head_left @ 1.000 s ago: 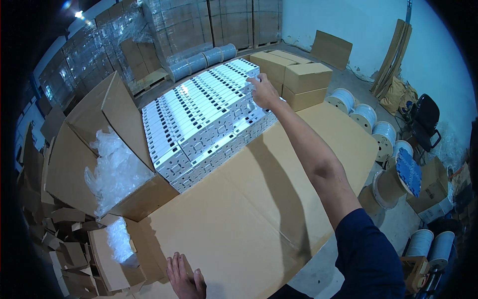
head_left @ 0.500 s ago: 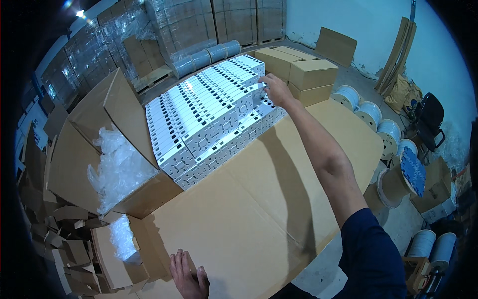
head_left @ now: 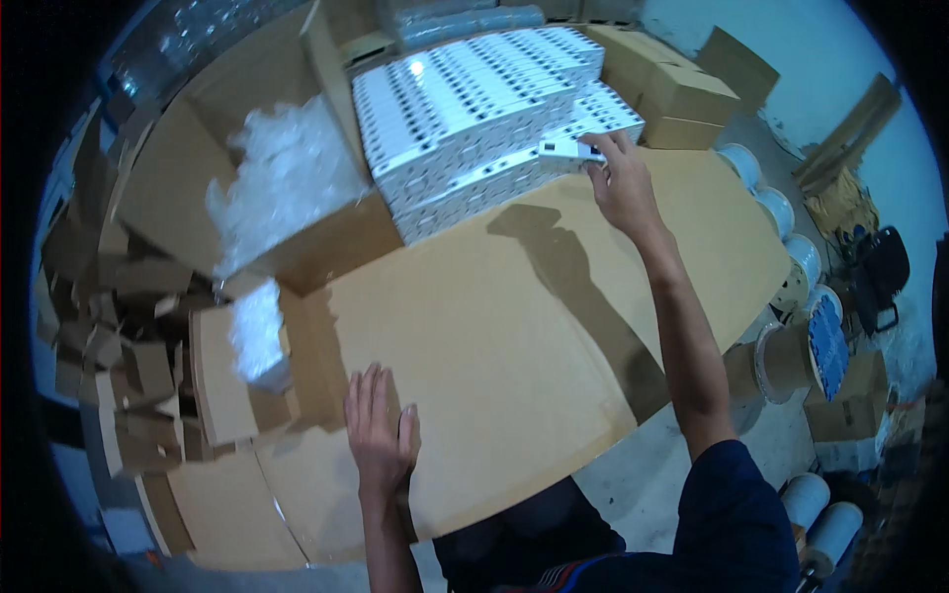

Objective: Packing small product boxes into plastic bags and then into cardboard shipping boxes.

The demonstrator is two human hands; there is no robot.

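Since half a second earlier, right hand [head_left: 623, 188] had drawn one white box [head_left: 565, 150] off the stack [head_left: 474, 109], grip pinching its near end. Box's long axis ran 9-to-3, lying at 10 o'clock from the grip. Left hand [head_left: 379, 430] lay spread flat on the cardboard surface [head_left: 514, 326].

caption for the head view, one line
Right hand lifts a small white box from stacked rows; left hand rests flat on brown cardboard sheet.

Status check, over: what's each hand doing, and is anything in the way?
Right hand grips a small white box at the stack of white boxes. Left hand flat on cardboard sheet. Nothing between hand and stack.
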